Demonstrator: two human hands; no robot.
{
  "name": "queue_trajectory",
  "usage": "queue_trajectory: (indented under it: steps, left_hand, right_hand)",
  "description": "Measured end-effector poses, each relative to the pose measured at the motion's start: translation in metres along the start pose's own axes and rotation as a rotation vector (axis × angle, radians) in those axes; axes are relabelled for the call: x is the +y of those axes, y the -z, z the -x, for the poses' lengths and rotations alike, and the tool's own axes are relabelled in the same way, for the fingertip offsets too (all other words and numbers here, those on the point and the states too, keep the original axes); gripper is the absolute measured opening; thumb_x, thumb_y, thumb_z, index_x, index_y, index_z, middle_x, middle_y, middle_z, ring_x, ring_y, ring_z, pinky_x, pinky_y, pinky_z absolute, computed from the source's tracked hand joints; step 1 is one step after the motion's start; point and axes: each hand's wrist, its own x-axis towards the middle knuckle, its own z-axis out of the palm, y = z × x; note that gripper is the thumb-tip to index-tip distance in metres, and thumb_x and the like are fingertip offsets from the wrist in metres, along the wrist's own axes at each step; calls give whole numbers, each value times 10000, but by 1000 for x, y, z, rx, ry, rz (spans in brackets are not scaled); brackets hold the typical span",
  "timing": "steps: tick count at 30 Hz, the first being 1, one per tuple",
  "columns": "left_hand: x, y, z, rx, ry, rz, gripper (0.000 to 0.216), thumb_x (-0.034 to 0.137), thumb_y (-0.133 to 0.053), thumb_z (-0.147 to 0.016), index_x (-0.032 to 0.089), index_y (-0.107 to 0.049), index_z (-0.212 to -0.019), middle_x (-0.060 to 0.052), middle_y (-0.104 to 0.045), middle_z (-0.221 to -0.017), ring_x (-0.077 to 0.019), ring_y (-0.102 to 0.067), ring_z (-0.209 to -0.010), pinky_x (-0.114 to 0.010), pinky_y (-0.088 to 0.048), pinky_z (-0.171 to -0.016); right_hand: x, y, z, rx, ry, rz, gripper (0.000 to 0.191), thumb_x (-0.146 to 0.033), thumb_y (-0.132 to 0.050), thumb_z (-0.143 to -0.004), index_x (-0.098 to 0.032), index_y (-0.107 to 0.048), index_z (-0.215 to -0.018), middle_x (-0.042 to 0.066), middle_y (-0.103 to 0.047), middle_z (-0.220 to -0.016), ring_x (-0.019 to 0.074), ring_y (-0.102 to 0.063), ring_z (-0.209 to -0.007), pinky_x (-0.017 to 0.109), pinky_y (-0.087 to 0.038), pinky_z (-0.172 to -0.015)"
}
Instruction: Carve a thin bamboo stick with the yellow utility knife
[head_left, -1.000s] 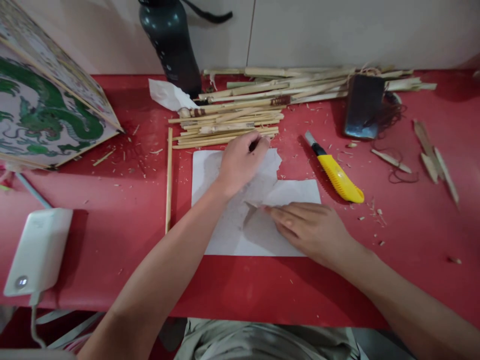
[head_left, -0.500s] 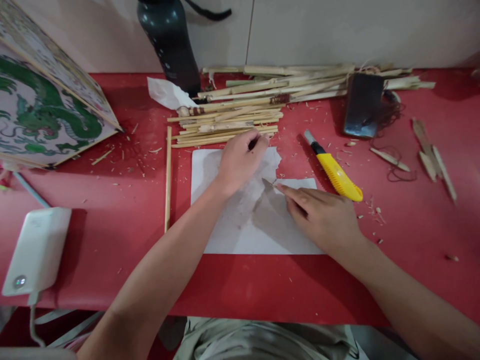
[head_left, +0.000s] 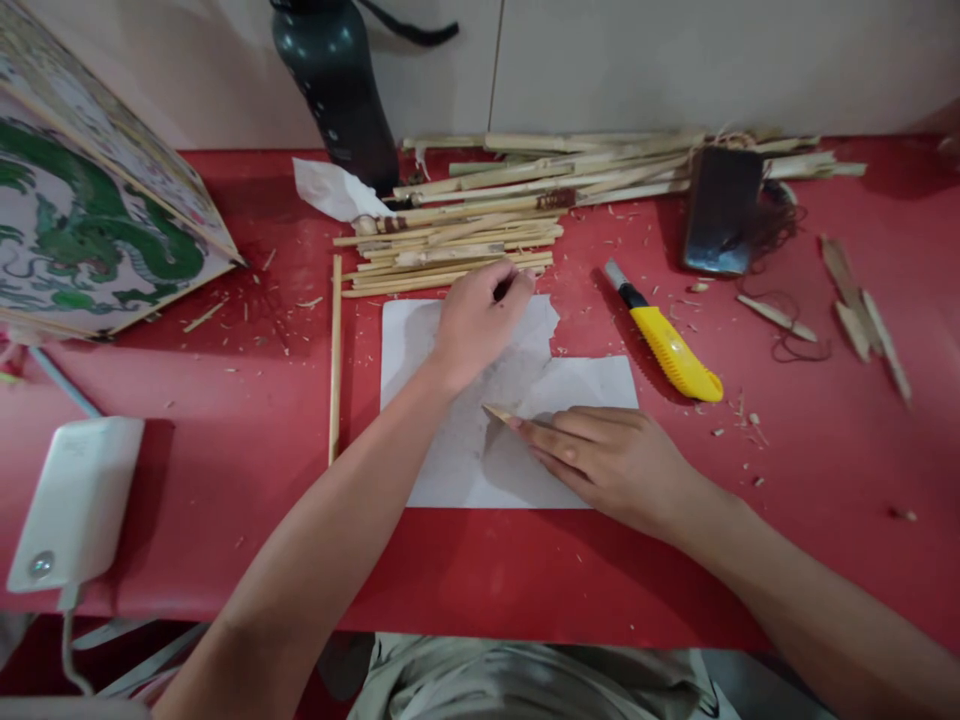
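Observation:
A white sheet of paper with a torn upper right corner lies flat on the red table, faint grey smudges on it. My left hand is curled at the sheet's upper part, close to the bundle of thin sticks; whether its fingers hold anything is hidden. Between the thumb and fingers of my right hand is a small pointed bamboo sliver. Its tip points left, over the middle of the paper. Off to the right, a yellow utility knife lies on the table.
Several thin sticks and longer bamboo strips lie along the back, with a dark bottle and a phone. A dragon-painted lantern and a white power bank stand left. One stick lies beside the paper.
My right hand has moved left and toward me, carrying the bamboo sliver from near the paper's torn corner to its middle. My left hand has stayed in place.

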Motion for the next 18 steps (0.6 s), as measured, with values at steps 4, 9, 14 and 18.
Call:
queue_trajectory:
  steps: [4, 9, 14, 18]
  left_hand:
    - [2, 1, 0, -7, 4, -3, 398, 395, -530, -976, 213, -434, -635, 1, -464, -634, -152, -447, -665, -340, -314, -644]
    - [3, 1, 0, -14, 18, 7, 400, 399, -525, -977, 211, -424, -639, 1, -447, -634, -152, -446, -679, -338, -313, -653]
    - [1, 1, 0, -17, 10, 17, 384, 397, -528, -972, 212, -428, -650, 4, -444, -643, -151, -417, -668, -339, -299, -652]
    - [0, 0, -1, -9, -2, 40, 386, 377, -534, -968, 210, -415, -640, 9, -424, -638, -145, -394, -656, -341, -280, -648]
  right_hand:
    - [-9, 5, -3, -30, -19, -38, 478, -279, -541, -1034, -228, -546, -1509, 18, -715, -844, 166, -667, -762, 298, -495, -658]
    - [-15, 7, -3, -43, -37, -82, 476, -208, -503, -1028, -186, -558, -1500, 47, -737, -895, 173, -673, -788, 316, -520, -702]
    - [-14, 2, 2, -43, -18, -15, 503, -152, -484, -1028, -191, -521, -1528, 47, -747, -935, 165, -673, -829, 310, -503, -735]
    - [-14, 0, 1, -127, -45, 95, 561, -145, -498, -1019, -179, -439, -1576, 29, -720, -901, 171, -645, -801, 324, -452, -668]
